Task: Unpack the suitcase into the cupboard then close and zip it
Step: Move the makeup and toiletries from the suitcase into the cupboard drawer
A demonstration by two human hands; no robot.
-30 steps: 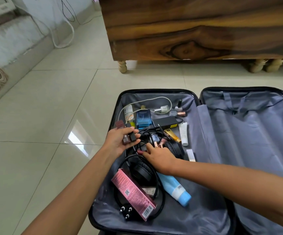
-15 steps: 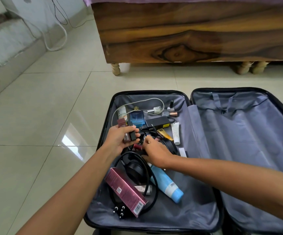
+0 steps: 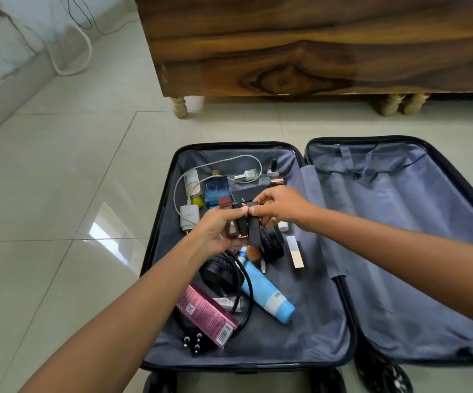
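Note:
The black suitcase (image 3: pixel 155 251) lies open flat on the floor, grey lining showing in both halves. My left hand (image 3: pixel 218 234) grips a bunch of small dark lipstick tubes (image 3: pixel 243 225) above the left half. My right hand (image 3: pixel 280 207) pinches the top of the rightmost tube in that bunch. Below the hands lie black headphones (image 3: pixel 221 272), a blue bottle (image 3: pixel 267 296), a pink box (image 3: pixel 205 317), a black plug (image 3: pixel 192 341) and a white tube (image 3: pixel 296 251). Further back sit a blue perfume bottle (image 3: pixel 215 188), a white charger (image 3: pixel 189 217) with cable and nail polish bottles (image 3: pixel 273 173).
A wooden bed frame (image 3: pixel 286 52) on turned legs stands just beyond the suitcase. The right suitcase half (image 3: pixel 399 236) holds only straps. Pale floor tiles (image 3: pixel 59 194) stretch to the left, where white cables (image 3: pixel 85 52) hang by the wall.
My right hand has lifted off the items by the headphones and come up to the tubes in my left hand, bringing one more dark tube. The charger now shows.

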